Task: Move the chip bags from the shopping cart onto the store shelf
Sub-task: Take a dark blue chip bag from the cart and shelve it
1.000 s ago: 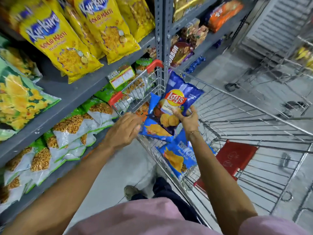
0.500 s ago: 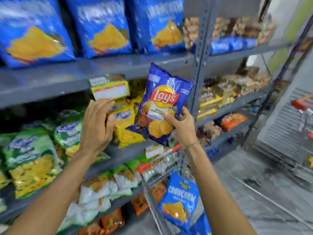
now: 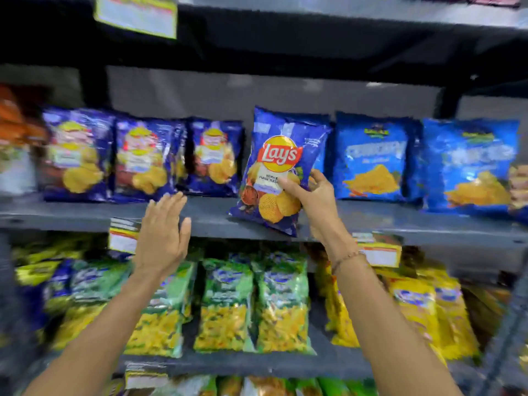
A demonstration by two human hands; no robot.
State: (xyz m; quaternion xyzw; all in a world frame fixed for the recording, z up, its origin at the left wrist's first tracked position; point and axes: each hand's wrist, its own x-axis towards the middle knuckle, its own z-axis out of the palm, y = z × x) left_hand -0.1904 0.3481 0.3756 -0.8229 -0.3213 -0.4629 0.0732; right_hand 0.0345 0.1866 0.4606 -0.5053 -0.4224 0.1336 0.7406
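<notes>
At the front edge of the grey shelf (image 3: 205,217), my right hand (image 3: 317,201) holds a dark blue Lay's bag (image 3: 281,167); grip closed on its lower right side, thumb across the printed front, fingers behind. Bag stands nearly upright, tilted slightly, its bottom corner at or just over the shelf's front lip; whether it rests on the shelf I cannot tell. It sits in the gap between a row of three matching dark blue bags (image 3: 143,158) towards the shelf's left end and two brighter blue bags (image 3: 371,158) towards the right end, just beside the nearer bright one. My left hand (image 3: 163,238) is empty, grip open, fingers spread and pointing up, palm towards the shelf, in front of the lip below the third matching bag; contact with the shelf edge not clear. Thin bracelet (image 3: 347,257) on my right wrist. Price tags (image 3: 123,237) hang from the shelf lip, one by my left hand, another right of my right wrist. Shelf below carries green-and-yellow snack bags (image 3: 228,304) in the middle, yellow bags (image 3: 414,307) to the right. Edges of the view are motion-blurred; small print unreadable.
</notes>
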